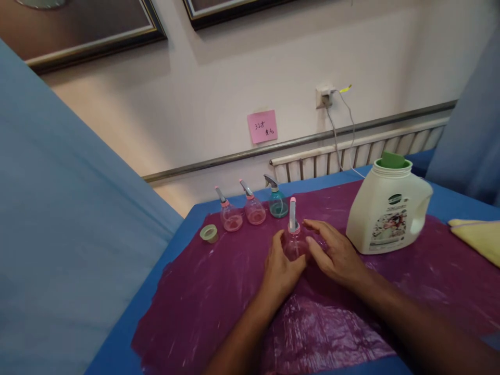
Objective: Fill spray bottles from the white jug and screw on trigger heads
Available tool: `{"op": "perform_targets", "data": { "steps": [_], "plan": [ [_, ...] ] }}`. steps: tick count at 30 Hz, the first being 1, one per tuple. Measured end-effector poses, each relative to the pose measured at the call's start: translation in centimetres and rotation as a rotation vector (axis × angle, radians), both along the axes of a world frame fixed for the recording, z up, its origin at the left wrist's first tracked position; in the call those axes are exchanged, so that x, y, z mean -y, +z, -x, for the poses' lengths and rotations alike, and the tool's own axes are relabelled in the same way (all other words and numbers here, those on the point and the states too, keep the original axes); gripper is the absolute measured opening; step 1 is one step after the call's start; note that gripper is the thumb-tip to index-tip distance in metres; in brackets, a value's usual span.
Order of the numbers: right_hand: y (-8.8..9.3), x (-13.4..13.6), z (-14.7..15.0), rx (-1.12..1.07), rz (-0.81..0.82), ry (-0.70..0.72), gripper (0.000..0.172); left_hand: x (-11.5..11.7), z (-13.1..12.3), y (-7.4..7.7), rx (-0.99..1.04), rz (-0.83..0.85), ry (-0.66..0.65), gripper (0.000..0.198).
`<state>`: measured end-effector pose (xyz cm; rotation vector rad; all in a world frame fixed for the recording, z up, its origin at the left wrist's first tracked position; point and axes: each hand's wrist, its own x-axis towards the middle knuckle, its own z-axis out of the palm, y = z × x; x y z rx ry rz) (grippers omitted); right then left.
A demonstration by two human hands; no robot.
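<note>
Both hands bracket the small spray bottle (294, 245), standing mid-sheet: left hand (279, 271) curled around its body, right hand (336, 255) flat-fingered against it. Risk: an uneven push on the slick purple sheet (219, 302) may tip the top-heavy bottle.

A pink sticky note (262, 126) bears handwritten "32".

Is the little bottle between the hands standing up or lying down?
Standing up: the bottle has its nozzle pointing straight up.

Left hand (279, 269), right hand (336, 256) and forearms are bare.
</note>
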<state>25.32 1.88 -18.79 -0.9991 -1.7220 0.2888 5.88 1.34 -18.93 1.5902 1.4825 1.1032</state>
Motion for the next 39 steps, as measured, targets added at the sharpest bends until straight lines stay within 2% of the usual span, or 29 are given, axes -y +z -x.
{"op": "perform_targets", "data": {
  "steps": [3,7,11,15,21,24,27,31,35,39],
  "plan": [
    [0.4,0.4,0.4,-0.014,0.046,-0.017,0.041,0.1,0.1,-0.4,-0.036,0.022,0.004,0.090],
    [0.0,0.4,0.6,-0.065,0.140,-0.046,0.042,-0.2,-0.1,-0.9,-0.033,0.026,0.023,0.086],
    [-0.5,0.3,0.3,-0.093,0.230,-0.054,0.046,-0.3,-0.3,-1.1,-0.074,-0.044,-0.003,0.084],
    [-0.5,0.3,-0.1,-0.116,0.251,-0.076,0.048,0.0,-0.6,-1.0,-0.140,-0.100,-0.006,0.081],
    [0.6,0.1,-0.8,-0.239,0.352,-0.083,0.048,0.3,-0.9,-0.8,-0.195,-0.104,-0.016,0.080],
    [1.6,-0.3,-1.3,-0.169,0.392,-0.023,0.051,0.4,-0.9,-0.6,-0.194,-0.082,-0.017,0.081],
    [2.8,-0.8,-1.1,-0.034,0.385,0.032,0.048,0.4,-0.8,-0.4,-0.188,-0.076,-0.021,0.082],
    [3.5,-1.8,0.3,-0.001,0.358,-0.003,0.045,0.3,-0.8,-0.5,-0.195,-0.097,-0.020,0.076],
    [2.6,-2.5,1.9,-0.081,0.356,-0.084,0.049,0.3,-0.7,-0.9,-0.193,-0.113,-0.008,0.073],
    [1.6,-2.1,3.1,-0.169,0.305,-0.140,0.046,0.3,-0.5,-1.4,-0.192,-0.123,-0.009,0.070]
  ]
}}
